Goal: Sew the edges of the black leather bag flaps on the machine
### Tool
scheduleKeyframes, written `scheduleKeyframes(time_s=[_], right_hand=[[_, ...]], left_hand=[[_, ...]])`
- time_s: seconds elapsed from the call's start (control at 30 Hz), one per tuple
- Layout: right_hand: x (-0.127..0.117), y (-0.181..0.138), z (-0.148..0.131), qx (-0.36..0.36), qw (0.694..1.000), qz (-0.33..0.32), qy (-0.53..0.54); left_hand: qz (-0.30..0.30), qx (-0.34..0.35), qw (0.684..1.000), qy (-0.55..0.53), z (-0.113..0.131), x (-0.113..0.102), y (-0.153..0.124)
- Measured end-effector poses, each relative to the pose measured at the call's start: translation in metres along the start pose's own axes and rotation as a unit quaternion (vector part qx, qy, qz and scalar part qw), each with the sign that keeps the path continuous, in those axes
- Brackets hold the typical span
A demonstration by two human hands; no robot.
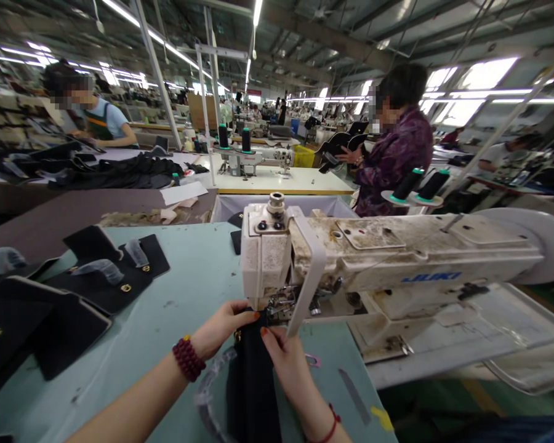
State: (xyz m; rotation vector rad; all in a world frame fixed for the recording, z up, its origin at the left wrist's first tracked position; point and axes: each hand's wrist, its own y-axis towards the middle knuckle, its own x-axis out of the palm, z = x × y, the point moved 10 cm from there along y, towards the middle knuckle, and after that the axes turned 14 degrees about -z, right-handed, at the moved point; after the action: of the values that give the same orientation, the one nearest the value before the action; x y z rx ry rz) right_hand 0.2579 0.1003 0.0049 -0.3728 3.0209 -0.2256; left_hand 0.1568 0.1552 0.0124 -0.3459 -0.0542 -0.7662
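Head view: left hand [224,329] and right hand [290,363] both have thumbs on the black piece [257,381] near its upper end, frame centre. Pinched or just pressed, can't tell. Piece runs down to bottom edge. Sewing machine [373,246] right; black panels [69,332] left.

And here's the black piece [258,387], matt, smooth, leather-like, with a strap [204,397] near it in clear, glossy, crinkled plastic! The sewing machine [373,240] shows painted metal, grimy and speckled on top, bare shiny metal at its foot [278,304]. The green tabletop [191,264] looks smooth; gold-toned metal clasps [126,288] gleam on matt panels [158,261].
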Motion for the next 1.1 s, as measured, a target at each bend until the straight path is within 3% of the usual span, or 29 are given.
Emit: scheduleKeyframes(time_s=[0.57,0.83,0.97,1.1], right_hand=[[-0.007,0.004,-0.015,-0.002,0.998,0.049,-0.043],[-0.005,0.008,-0.006,-0.012,0.998,0.046,-0.043],[-0.004,0.0,-0.003,-0.01,0.999,-0.009,-0.037],[0.003,-0.005,0.004,0.003,0.997,-0.078,-0.014]], left_hand=[[0.012,-0.003,0.999,0.045,0.012,-0.009,0.005],[0.015,0.016,0.999,0.046,0.011,-0.014,0.012],[0.073,0.053,0.995,0.042,-0.006,-0.034,-0.007],[0.106,0.1,0.987,0.062,-0.055,-0.046,-0.037]])
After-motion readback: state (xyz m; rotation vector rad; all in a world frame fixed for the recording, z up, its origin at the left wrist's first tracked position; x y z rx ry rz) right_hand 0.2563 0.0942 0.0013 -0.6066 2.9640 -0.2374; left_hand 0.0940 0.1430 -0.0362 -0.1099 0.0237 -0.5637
